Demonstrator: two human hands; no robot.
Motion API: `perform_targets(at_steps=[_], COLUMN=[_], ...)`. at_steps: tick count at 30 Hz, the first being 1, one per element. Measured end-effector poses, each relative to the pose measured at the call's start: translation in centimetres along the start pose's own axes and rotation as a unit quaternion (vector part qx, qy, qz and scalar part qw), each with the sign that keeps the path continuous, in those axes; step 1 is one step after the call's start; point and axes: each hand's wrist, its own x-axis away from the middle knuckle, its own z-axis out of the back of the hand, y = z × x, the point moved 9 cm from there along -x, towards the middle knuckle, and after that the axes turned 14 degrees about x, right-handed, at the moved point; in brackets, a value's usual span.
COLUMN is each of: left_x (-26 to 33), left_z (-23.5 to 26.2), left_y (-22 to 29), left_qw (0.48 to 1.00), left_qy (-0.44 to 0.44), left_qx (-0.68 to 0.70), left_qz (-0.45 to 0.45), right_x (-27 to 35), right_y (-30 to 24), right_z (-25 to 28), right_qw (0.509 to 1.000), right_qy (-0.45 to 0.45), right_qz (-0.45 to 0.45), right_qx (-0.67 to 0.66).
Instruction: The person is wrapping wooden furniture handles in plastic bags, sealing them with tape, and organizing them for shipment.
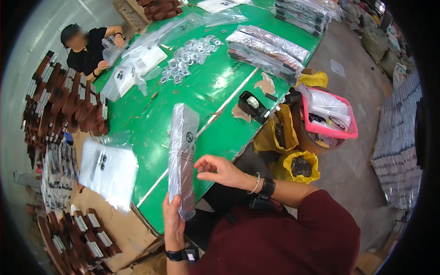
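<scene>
A long, narrow brown piece in a clear plastic bag (182, 156) stands tilted up over the near edge of the green table. My left hand (174, 220) is closed around its lower end. Just right of the package is my right hand (217, 172), its fingers half bent and apart, with nothing in them. A small gap shows between those fingertips and the bag. Farther left on the table lies a stack of flat clear bags (110, 169) with dark printing. What lies under my left palm is hidden.
On the green table (215, 103) are small bagged parts (190, 57), bundled wrapped packages (268, 50) and a black tape dispenser (253, 106). Right of it stand a pink basket (350, 121) and yellow sacks (300, 167). Brown pieces (64, 98) are stacked left, near a co-worker (89, 50) handling a bag.
</scene>
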Motion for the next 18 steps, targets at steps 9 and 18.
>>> perform_targets(at_steps=[9,18], left_x=[0.3,-1.7], left_z=[-4.1,-6.1], left_y=[-0.1,2.3], left_qw=[0.991,0.970], left_qy=[-0.086,-0.180], left_qx=[0.056,-0.081], left_qz=[0.083,0.141], right_x=[2.2,2.1], right_y=[-6.7,-11.0], right_z=[9.5,11.8], right_qw=[0.891,0.713], right_qy=[0.227,0.138], right_qz=[0.149,0.253], right_qx=[0.363,0.640])
